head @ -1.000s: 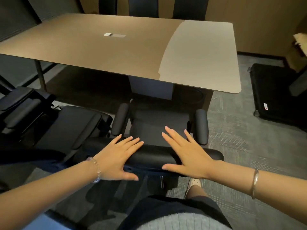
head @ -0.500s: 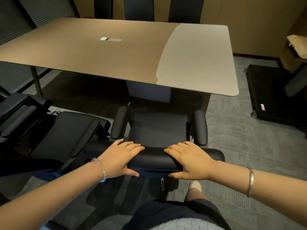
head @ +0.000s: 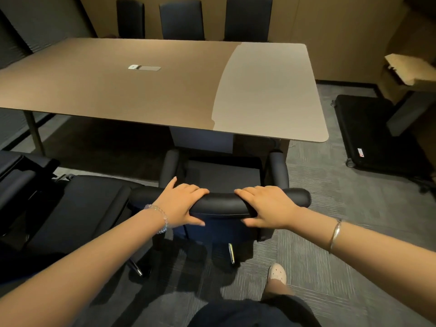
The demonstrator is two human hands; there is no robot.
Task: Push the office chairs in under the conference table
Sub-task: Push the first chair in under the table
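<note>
Rolled closer to conference table (head: 151,90) now: office chair (head: 224,175), its backrest top clasped by left hand (head: 181,204) and right hand (head: 266,206) (fingers curled over, thumbs underneath).

Walls: tan panelling (head: 330,31), dark ribbed panel (head: 47,22) at left | Floor: grey striped carpet tiles (head: 330,185) | Right side: black wheeled case (head: 368,133), cardboard box (head: 405,69) | Light: dim, paler patch cast at right.

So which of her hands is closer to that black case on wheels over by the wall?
Right. The right hand grips the chair's backrest on the side toward the black case; the left hand grips the same backrest farther from it.
</note>
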